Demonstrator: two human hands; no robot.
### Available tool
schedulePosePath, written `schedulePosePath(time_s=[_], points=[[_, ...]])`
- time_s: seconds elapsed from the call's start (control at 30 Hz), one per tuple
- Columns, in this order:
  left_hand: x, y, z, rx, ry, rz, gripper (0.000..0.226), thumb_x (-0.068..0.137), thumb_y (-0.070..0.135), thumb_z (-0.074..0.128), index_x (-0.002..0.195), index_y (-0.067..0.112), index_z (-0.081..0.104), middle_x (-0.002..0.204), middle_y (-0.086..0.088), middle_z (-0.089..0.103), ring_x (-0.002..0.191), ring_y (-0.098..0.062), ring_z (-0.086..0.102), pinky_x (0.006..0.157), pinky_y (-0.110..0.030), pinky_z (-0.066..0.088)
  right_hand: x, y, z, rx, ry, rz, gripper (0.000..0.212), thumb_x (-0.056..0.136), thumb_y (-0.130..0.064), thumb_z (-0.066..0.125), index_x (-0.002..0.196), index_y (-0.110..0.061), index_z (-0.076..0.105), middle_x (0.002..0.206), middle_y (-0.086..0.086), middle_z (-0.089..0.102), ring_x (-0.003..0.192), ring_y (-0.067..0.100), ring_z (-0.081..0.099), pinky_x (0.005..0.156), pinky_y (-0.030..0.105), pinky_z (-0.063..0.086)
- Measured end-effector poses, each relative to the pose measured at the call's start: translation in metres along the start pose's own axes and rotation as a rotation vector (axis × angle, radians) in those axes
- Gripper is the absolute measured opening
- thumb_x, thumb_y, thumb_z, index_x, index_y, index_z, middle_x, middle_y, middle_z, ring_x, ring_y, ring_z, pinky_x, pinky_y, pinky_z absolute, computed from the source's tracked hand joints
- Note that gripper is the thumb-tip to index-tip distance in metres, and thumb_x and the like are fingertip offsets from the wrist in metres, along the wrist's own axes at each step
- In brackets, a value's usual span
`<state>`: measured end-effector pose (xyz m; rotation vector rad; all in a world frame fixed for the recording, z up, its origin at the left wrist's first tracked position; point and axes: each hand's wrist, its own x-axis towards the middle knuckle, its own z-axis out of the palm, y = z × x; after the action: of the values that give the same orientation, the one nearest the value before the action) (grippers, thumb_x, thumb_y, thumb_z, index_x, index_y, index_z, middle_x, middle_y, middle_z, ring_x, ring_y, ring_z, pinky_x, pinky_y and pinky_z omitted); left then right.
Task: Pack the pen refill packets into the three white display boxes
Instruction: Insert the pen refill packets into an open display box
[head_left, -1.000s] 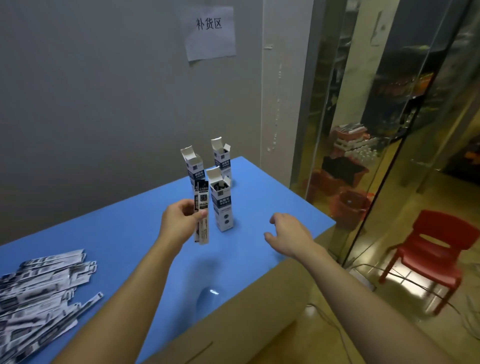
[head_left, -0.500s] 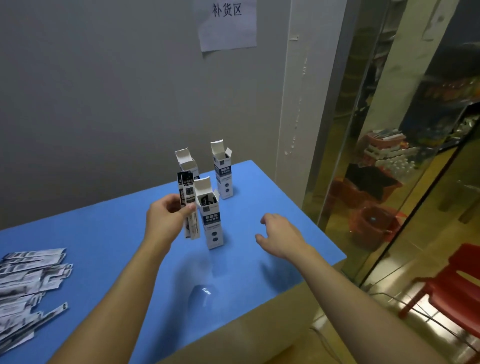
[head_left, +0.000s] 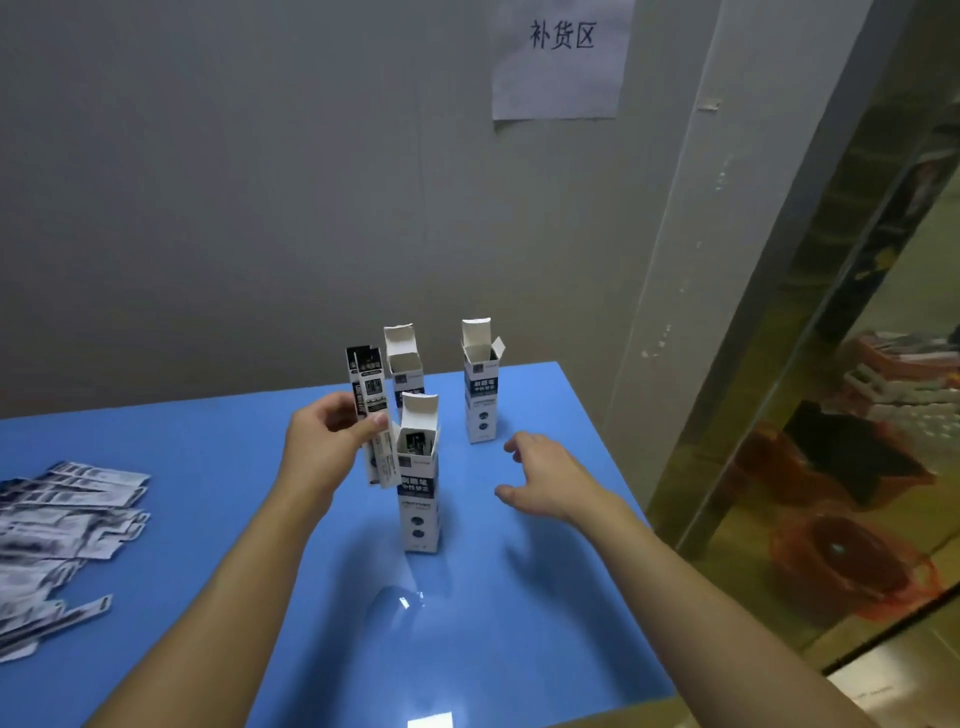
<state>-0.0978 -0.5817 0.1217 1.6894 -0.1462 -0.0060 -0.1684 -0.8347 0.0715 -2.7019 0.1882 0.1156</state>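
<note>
Three tall white display boxes stand upright with open top flaps on the blue table (head_left: 519, 623): the near box (head_left: 418, 499), a far left box (head_left: 403, 364) and a far right box (head_left: 480, 389). Dark packets show inside the near box. My left hand (head_left: 324, 447) pinches two black-and-white refill packets (head_left: 371, 410) upright, just left of the near box and in front of the far left one. My right hand (head_left: 550, 480) hovers with spread fingers to the right of the near box, holding nothing. A heap of refill packets (head_left: 57, 530) lies at the table's left.
A grey wall with a paper sign (head_left: 558, 57) rises behind the table. The table's right edge borders a reflective glass partition (head_left: 831, 364). An orange bucket (head_left: 847, 566) sits on the floor beyond it.
My left hand has lifted the packets higher beside the near box. The right hand stayed to the right of the boxes. The camera has turned leftward and closer.
</note>
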Motion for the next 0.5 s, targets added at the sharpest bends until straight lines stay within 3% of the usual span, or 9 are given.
schedulePosePath(time_s=[0.2,0.33,0.5], points=[[-0.006,0.006,0.002,0.029,0.147,-0.036,0.017,0.087,0.000,0.074,0.097,0.013,0.073,0.095,-0.006,0.076,0.089,-0.020,0.070,0.084,-0.036,0.056,0.033,-0.009,0.011,0.126,-0.195,-0.196,0.096,0.072,-0.050,0.083,0.148,-0.017,0.035,0.145,-0.001,0.044,0.133,0.017,0.042,0.107,0.032,0.040],[-0.018,0.015,0.015,0.031,0.258,-0.084,0.012,0.090,0.004,0.071,0.100,0.012,0.071,0.092,-0.001,0.074,0.083,-0.014,0.068,0.062,-0.027,0.046,0.047,-0.025,0.030,0.221,-0.272,-0.289,0.114,0.055,-0.062,0.088,0.147,-0.020,0.035,0.146,-0.006,0.044,0.134,0.014,0.043,0.110,0.035,0.041],[-0.028,0.015,0.032,0.031,0.363,-0.111,0.013,0.089,0.001,0.071,0.102,0.007,0.071,0.090,-0.003,0.074,0.078,-0.014,0.068,0.048,-0.008,0.044,0.059,-0.039,0.049,0.399,-0.213,-0.335,0.081,0.052,-0.060,0.086,0.119,-0.026,0.055,0.114,-0.010,0.065,0.102,0.010,0.062,0.091,0.036,0.055]])
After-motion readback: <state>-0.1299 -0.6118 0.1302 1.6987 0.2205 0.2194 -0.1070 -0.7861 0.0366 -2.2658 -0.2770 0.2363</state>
